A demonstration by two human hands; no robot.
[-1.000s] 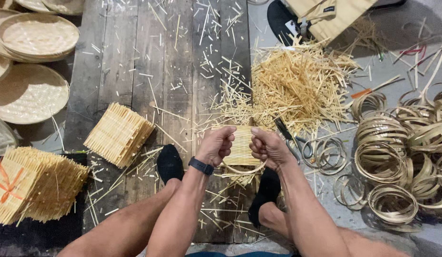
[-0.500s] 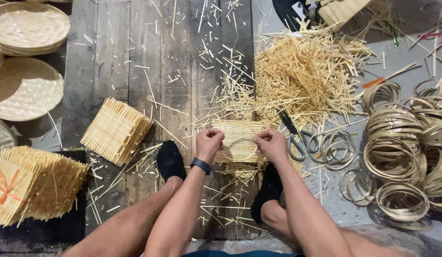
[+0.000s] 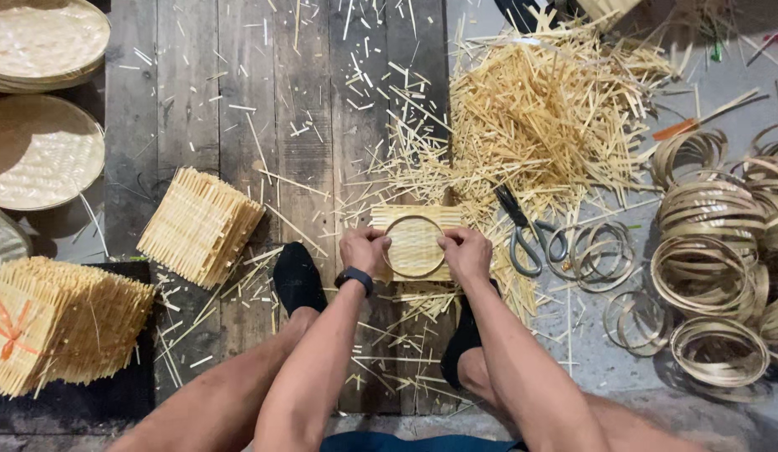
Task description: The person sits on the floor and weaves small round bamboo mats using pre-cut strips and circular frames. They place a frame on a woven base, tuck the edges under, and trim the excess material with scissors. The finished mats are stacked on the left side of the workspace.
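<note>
Left hand (image 3: 364, 249) and right hand (image 3: 466, 253), head view: both pinch a thin bamboo ring (image 3: 414, 246) against a square woven bamboo mat (image 3: 415, 243), fingers curled shut on ring + mat edges, thumbs on top. Mat w/ ring sits on the plank floor (image 3: 238, 100) between the two black-socked feet, just in front of the big heap of bamboo offcuts (image 3: 556, 109).

Scissors (image 3: 520, 230) lie just right of the mat, near a spread of more rings (image 3: 715, 251) farther right. Left of the mat: a stack of woven squares (image 3: 200, 224); farther left a tied bundle (image 3: 62, 322); finished round trays (image 3: 41, 38) beyond that.

Handling, my guess: mat is light, flexy, frays at edges; ring springy, thin, could pop out. Best held at ring rim, opposite sides.
</note>
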